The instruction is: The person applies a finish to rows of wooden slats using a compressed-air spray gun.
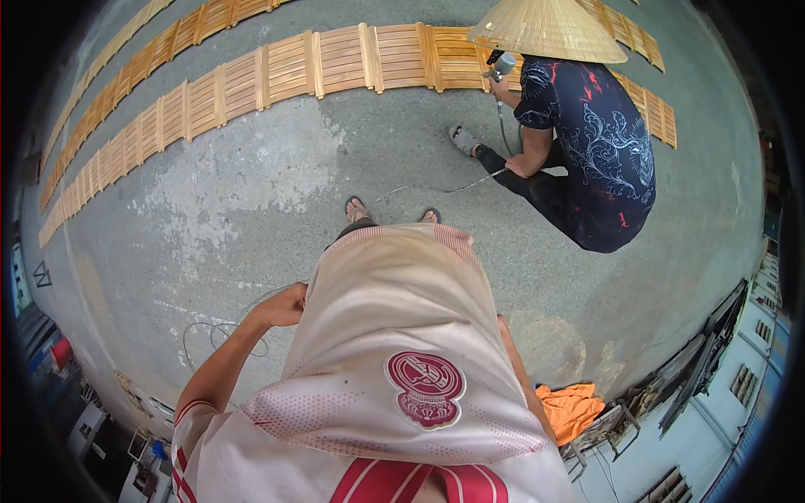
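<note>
My left hand point(288, 306) is closed beside the lower part of my pale shirt point(369, 335). Its fingers are curled and partly hidden against the cloth, so what they hold cannot be made out. A thin hose point(186, 339) lies in loops on the ground just beyond that hand, one strand running close to it. On the other side, my right forearm point(521, 369) hangs along the shirt. The fingers of my right hand are hidden behind the fabric.
A co-worker point(587, 151) in a conical hat point(549, 33) squats ahead, holding a spray gun point(503, 65) and its hose point(470, 186). Slatted wooden panels point(340, 60) lie in long curved rows. An orange cloth point(570, 411) and stacked dark planks point(696, 360) are at right.
</note>
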`<move>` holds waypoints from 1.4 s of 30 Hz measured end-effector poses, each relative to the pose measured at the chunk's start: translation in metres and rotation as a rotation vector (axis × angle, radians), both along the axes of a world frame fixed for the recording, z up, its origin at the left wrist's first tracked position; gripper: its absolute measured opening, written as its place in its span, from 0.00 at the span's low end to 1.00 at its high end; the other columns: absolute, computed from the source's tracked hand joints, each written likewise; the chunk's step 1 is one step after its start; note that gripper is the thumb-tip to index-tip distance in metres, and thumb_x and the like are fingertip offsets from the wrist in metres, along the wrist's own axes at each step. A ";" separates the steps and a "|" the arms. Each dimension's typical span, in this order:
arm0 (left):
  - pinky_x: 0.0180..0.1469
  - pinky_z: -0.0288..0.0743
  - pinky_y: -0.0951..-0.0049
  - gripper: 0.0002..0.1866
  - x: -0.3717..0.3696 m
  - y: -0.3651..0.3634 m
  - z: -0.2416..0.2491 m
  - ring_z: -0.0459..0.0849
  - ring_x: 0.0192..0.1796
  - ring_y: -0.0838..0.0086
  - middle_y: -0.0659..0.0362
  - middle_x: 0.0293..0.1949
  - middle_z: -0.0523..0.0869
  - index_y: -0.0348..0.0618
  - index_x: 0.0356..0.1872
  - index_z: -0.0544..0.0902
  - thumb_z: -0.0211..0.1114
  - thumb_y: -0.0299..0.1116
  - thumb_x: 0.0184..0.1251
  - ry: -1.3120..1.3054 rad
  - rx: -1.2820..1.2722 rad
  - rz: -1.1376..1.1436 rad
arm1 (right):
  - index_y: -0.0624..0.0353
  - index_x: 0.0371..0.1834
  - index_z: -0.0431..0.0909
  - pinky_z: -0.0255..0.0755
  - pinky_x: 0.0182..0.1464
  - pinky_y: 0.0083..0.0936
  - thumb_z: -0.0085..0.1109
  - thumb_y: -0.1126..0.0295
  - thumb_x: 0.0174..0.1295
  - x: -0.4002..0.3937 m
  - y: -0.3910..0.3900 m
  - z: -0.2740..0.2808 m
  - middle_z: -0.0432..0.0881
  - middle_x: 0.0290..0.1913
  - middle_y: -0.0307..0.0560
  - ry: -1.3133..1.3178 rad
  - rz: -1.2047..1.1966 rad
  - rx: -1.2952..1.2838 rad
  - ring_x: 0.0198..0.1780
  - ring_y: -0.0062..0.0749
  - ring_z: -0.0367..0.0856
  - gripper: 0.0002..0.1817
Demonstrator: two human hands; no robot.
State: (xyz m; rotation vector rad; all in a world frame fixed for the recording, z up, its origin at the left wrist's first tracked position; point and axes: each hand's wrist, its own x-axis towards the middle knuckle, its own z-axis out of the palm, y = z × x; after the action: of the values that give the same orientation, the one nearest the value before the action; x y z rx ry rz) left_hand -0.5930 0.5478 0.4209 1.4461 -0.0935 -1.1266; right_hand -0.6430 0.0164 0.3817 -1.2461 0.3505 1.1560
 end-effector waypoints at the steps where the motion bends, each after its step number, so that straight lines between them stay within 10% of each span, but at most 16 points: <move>1: 0.48 0.84 0.69 0.19 0.005 -0.001 0.005 0.89 0.47 0.76 0.52 0.47 0.96 0.31 0.52 0.91 0.76 0.31 0.63 0.010 0.005 -0.002 | 0.69 0.75 0.77 0.78 0.70 0.44 0.62 0.61 0.76 -0.001 0.002 -0.001 0.83 0.68 0.59 0.000 -0.005 0.001 0.69 0.49 0.82 0.30; 20: 0.65 0.82 0.68 0.29 0.033 -0.011 0.043 0.87 0.63 0.69 0.51 0.62 0.92 0.33 0.68 0.86 0.77 0.28 0.64 0.239 0.150 0.024 | 0.69 0.72 0.79 0.82 0.65 0.44 0.62 0.61 0.77 -0.009 0.009 0.025 0.89 0.62 0.57 -0.092 -0.024 -0.042 0.63 0.49 0.87 0.28; 26: 0.70 0.78 0.66 0.32 0.103 0.003 0.046 0.86 0.66 0.68 0.49 0.69 0.88 0.33 0.73 0.82 0.76 0.41 0.73 0.263 0.333 -0.345 | 0.68 0.71 0.81 0.85 0.62 0.38 0.64 0.62 0.78 0.035 0.018 0.109 0.91 0.60 0.53 -0.182 -0.051 -0.340 0.60 0.41 0.89 0.26; 29: 0.72 0.76 0.66 0.30 0.134 -0.013 0.028 0.86 0.66 0.69 0.50 0.68 0.88 0.34 0.75 0.80 0.70 0.44 0.83 0.289 0.324 -0.021 | 0.60 0.73 0.78 0.81 0.64 0.39 0.61 0.55 0.81 0.084 0.015 0.166 0.89 0.63 0.52 0.035 0.143 -0.285 0.62 0.45 0.87 0.26; 31: 0.71 0.76 0.67 0.29 0.152 -0.060 0.046 0.86 0.66 0.70 0.51 0.68 0.88 0.34 0.74 0.81 0.66 0.46 0.86 0.115 0.345 -0.057 | 0.58 0.63 0.79 0.83 0.53 0.36 0.58 0.56 0.84 0.067 0.036 0.188 0.91 0.49 0.41 -0.270 0.187 -0.450 0.47 0.41 0.89 0.18; 34: 0.68 0.78 0.67 0.29 0.178 -0.102 0.037 0.87 0.62 0.70 0.52 0.65 0.89 0.35 0.74 0.82 0.65 0.49 0.88 0.122 0.282 -0.350 | 0.57 0.63 0.80 0.81 0.47 0.31 0.58 0.65 0.84 0.040 0.049 0.154 0.88 0.44 0.37 -0.345 -0.624 -0.148 0.41 0.31 0.85 0.12; 42: 0.55 0.82 0.71 0.23 0.229 -0.055 -0.030 0.89 0.46 0.75 0.58 0.49 0.93 0.35 0.63 0.87 0.65 0.47 0.88 0.177 0.489 -0.212 | 0.57 0.66 0.83 0.76 0.48 0.25 0.59 0.63 0.81 0.062 0.069 0.068 0.88 0.45 0.37 -0.565 -0.604 0.038 0.44 0.18 0.81 0.16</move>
State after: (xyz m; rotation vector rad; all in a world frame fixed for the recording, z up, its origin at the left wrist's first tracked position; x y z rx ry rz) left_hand -0.3638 0.4925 0.3909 1.7857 0.1695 -1.5198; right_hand -0.5811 0.0858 0.4499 -1.2558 0.2472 0.2751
